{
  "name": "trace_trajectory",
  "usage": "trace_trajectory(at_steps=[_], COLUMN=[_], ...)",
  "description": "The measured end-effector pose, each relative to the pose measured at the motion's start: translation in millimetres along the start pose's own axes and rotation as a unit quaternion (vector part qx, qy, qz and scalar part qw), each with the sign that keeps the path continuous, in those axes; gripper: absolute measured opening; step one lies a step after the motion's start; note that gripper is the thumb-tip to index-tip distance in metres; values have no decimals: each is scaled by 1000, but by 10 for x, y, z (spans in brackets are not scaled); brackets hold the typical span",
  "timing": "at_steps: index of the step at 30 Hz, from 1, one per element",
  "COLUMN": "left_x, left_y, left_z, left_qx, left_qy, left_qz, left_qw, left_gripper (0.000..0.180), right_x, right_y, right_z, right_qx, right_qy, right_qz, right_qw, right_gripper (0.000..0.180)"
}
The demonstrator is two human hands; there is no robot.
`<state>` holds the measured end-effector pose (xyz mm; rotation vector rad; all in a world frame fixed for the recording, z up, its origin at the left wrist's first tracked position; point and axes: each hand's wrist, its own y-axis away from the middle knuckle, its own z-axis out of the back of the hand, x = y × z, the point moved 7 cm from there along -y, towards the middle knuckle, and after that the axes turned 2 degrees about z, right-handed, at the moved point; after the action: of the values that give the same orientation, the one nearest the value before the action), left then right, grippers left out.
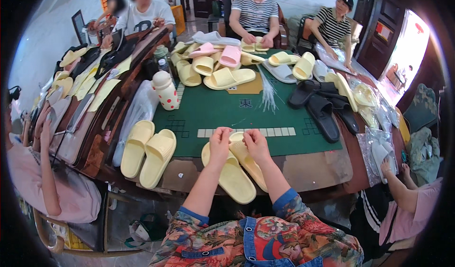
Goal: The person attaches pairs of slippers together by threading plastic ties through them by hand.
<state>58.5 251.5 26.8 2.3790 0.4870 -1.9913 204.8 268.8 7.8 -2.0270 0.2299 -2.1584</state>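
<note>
A pair of pale yellow slippers lies in front of me at the near table edge: the left slipper (236,184) sticks out over the edge, and the right slipper (251,165) lies beside it. Over their strap ends, my left hand (220,146) and my right hand (256,146) are both closed in a pinch, a short gap apart. Whatever is between the fingertips is too small to make out. My hands cover part of the straps. Farther off, a bundle of thin white plastic strands (268,94) lies on the green mat (208,115).
Another yellow pair (149,153) stands at left, near a white spotted bottle (165,90). A slipper pile (230,77) fills the far side; black slippers (322,110) and bagged slippers (379,148) lie at right. Co-workers (256,18) sit around the table.
</note>
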Motion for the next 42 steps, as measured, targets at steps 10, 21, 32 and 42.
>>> trace_trajectory(at_steps=[10,21,32,42], left_x=[268,304,280,-42], left_y=[65,113,160,315], left_z=[42,0,-31,-236], left_qx=[92,79,81,43], left_qy=[-50,18,-19,-371], left_qz=[62,57,20,-206], left_qw=[993,995,996,905], left_gripper=[12,9,10,33], right_x=[181,104,63,-40], right_y=[34,25,47,33], right_z=[-147,-76,-55,49], right_qx=[26,-3,-37,-74], right_qy=[106,11,35,-75], right_qz=[37,20,30,43], right_qw=[993,1000,998,993], right_gripper=[15,12,14,12])
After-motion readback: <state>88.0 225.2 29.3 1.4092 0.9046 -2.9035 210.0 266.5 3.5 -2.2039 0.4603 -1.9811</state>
